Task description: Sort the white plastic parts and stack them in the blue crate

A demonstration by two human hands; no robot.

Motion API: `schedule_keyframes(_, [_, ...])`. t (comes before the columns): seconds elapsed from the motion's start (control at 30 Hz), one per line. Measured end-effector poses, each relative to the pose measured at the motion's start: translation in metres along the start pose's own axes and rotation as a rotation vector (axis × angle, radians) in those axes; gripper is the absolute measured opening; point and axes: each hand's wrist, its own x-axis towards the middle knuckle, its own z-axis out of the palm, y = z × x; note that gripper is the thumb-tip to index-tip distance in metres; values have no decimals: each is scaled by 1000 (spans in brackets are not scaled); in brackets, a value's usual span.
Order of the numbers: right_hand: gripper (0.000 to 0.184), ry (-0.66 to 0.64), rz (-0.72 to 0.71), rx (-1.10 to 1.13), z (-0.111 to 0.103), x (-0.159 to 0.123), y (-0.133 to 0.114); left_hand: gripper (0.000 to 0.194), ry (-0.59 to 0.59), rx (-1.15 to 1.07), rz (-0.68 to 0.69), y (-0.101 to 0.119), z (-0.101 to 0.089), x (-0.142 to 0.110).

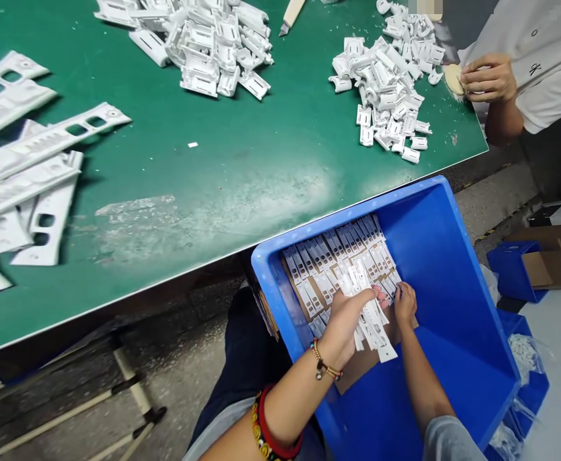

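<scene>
My left hand point(345, 319) is closed around a bunch of white plastic strips point(379, 333), held over the inside of a blue bin point(475, 282). Beneath it, similar white strips point(352, 235) with dark cut-outs lie side by side in rows on brown cardboard point(357, 370) in the bin. My right hand point(406, 304) reaches down at the end of a row, its fingertips closed at the edge of a white strip. The held bunch and my left hand cover part of the rows.
On the green table point(242, 173) lie larger white panels point(45, 153), two heaps of small white clips point(208, 45) and a utility knife point(291, 16). A co-worker's hand point(492, 78) holds a beige disc at the right corner. Blue crates point(513, 272) stand right of the bin.
</scene>
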Motion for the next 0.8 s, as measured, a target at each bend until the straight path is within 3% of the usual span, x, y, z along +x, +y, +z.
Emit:
schedule_keyframes(0.23, [49, -32, 15, 35, 22, -4, 11, 19, 13, -16, -9, -1, 3, 3])
schedule_keyframes(0.47, [45, -145, 7, -3, 2, -27, 23, 12, -78, -67, 14, -1, 7, 11])
schedule_keyframes(0.67, [17, -194, 208, 53, -22, -49, 29, 7, -73, -60, 62, 3, 6, 21])
schedule_keyframes(0.8, [31, -147, 398, 174, -29, -38, 33, 9, -81, 27, 131, 5, 5, 22])
